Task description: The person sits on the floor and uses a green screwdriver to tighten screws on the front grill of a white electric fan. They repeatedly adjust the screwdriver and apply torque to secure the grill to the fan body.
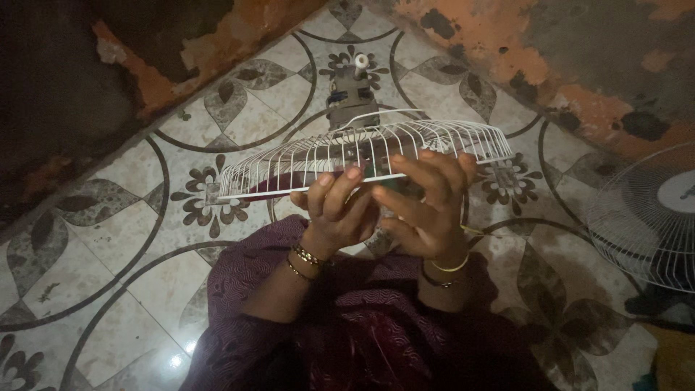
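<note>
Seen from the head camera, a person seated on a patterned tile floor (108,239) holds a white wire fan guard (362,148) nearly flat above the lap. The left hand (339,210) curls its fingers over the guard's near rim, while the right hand (428,206) grips the rim just beside it, fingers bent over the wires. A grey motor housing (352,98) rises behind the guard. Another fan grille (648,217) stands at the right edge, against a peeling orange wall (507,43).
</note>
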